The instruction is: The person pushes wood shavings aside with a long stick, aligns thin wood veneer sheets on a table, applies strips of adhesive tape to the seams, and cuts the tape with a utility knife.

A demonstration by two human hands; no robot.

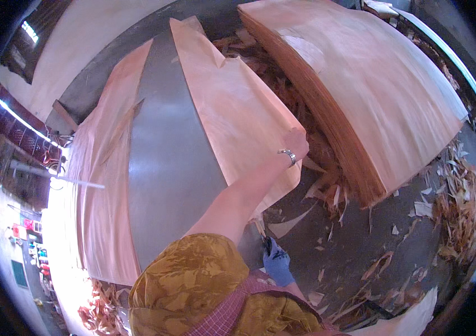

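My left hand (296, 144), bare with a metal watch at the wrist, reaches across to the right. Its fingers are closed on the right edge of a thin, pinkish wood veneer sheet (232, 106), which has a torn notch on its far right side. Nearer my body is my right hand (276, 262), in a blue glove with dark fingertips. It is closed by the sheet's near end, and a thin tan piece pokes out beyond the fingers. What that hand grips is too small to make out.
A thick stack of veneer sheets (361, 84) stands at the right. Left of the held sheet lie a grey metal surface (173, 157) and another veneer sheet (101, 196). Veneer scraps (464, 207) heap at the far right; others litter the dark floor (338, 246).
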